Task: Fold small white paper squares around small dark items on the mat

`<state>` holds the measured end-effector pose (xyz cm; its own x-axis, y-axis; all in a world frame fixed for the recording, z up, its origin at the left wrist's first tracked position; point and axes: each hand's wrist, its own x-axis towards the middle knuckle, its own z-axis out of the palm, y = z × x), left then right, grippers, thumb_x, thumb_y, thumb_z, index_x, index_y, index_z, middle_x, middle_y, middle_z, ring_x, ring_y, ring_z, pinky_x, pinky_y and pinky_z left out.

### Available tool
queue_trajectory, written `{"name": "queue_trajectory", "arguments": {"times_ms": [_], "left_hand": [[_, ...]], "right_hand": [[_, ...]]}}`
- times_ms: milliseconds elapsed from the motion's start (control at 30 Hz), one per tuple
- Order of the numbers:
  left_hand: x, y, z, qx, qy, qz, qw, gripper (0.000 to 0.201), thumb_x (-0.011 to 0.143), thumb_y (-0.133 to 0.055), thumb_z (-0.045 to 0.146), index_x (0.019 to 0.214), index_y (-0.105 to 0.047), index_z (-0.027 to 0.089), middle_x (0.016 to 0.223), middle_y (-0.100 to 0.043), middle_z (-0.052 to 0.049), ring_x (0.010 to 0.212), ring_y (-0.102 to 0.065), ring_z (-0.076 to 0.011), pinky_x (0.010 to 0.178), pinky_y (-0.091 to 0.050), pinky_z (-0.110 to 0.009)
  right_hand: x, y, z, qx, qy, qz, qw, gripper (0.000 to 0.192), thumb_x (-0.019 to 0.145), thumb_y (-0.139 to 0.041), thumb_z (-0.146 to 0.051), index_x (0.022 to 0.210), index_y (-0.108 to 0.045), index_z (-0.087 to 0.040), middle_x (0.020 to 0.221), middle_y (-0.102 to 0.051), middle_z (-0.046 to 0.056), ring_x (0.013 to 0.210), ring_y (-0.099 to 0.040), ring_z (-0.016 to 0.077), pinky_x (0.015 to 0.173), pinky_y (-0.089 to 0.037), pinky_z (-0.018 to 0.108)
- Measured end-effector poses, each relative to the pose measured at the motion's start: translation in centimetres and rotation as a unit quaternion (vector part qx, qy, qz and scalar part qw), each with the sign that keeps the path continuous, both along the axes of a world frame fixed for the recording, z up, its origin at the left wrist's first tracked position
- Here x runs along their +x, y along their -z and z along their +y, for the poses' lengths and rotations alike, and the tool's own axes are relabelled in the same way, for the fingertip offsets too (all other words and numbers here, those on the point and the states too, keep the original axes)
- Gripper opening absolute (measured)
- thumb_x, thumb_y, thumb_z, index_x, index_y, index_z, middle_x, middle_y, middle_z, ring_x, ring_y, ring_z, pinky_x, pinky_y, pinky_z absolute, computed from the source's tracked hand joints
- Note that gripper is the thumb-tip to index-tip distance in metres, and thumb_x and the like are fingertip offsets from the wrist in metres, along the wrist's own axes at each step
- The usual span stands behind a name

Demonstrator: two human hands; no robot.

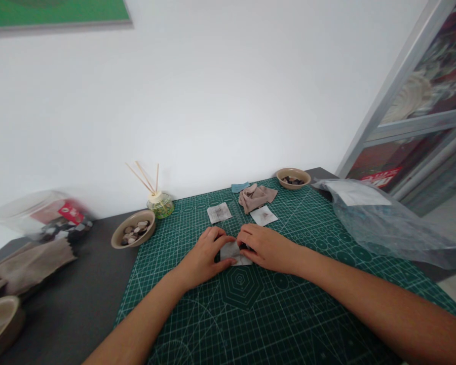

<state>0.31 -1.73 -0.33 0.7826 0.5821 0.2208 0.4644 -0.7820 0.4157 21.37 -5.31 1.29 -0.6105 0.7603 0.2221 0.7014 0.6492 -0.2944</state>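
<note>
A small whitish-grey square sheet (232, 250) with dark smudges lies flat on the green cutting mat (243, 324), between my two hands. At its left side my left hand (204, 256) rests with thumb and forefinger apart, their tips touching the sheet. My right hand (264, 246) is closed over the sheet's right part, its fingers around a small dark piece (245, 247) that is mostly hidden. Beyond my hands lie two similar smudged squares, a left one (219, 213) and a right one (264, 216).
A crumpled brown cloth (255, 196) and a blue cloth (240, 187) lie at the back. Bowls of small pieces stand left (117, 237) and back right (307, 179). A reed diffuser (160, 205), plastic tub (23, 213) and grey cloth (34, 266) are left; a plastic bag (380, 228) is right.
</note>
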Motion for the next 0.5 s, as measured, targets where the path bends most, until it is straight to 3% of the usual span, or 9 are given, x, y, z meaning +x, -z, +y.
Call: {"name": "queue_trajectory", "arguments": {"times_ms": [200, 500], "left_hand": [[-0.06, 0.21, -0.02, 0.001, 0.001, -0.003, 1.000, 0.040, 0.080, -0.069, 0.026, 0.116, -0.054, 0.023, 0.110, -0.049, -0.006, 0.105, -0.046, -0.0236, 0.094, -0.042, -0.040], [-0.01, 0.03, -0.04, 0.007, -0.004, 0.000, 1.000, 0.036, 0.080, -0.068, 0.025, 0.113, -0.055, 0.022, 0.109, -0.050, -0.006, 0.105, -0.047, -0.0236, 0.094, -0.042, -0.040]], "right_hand": [[0.00, -0.10, -0.06, 0.006, 0.020, -0.008, 1.000, 0.004, 0.084, -0.057, -0.015, 0.088, -0.057, -0.014, 0.090, -0.058, 0.007, 0.084, -0.054, 0.0198, 0.074, -0.044, 0.032], [0.13, -0.07, -0.03, 0.003, -0.011, -0.007, 1.000, 0.008, 0.082, -0.057, -0.012, 0.090, -0.059, -0.013, 0.090, -0.058, 0.007, 0.083, -0.054, 0.0190, 0.074, -0.044, 0.030]]}}
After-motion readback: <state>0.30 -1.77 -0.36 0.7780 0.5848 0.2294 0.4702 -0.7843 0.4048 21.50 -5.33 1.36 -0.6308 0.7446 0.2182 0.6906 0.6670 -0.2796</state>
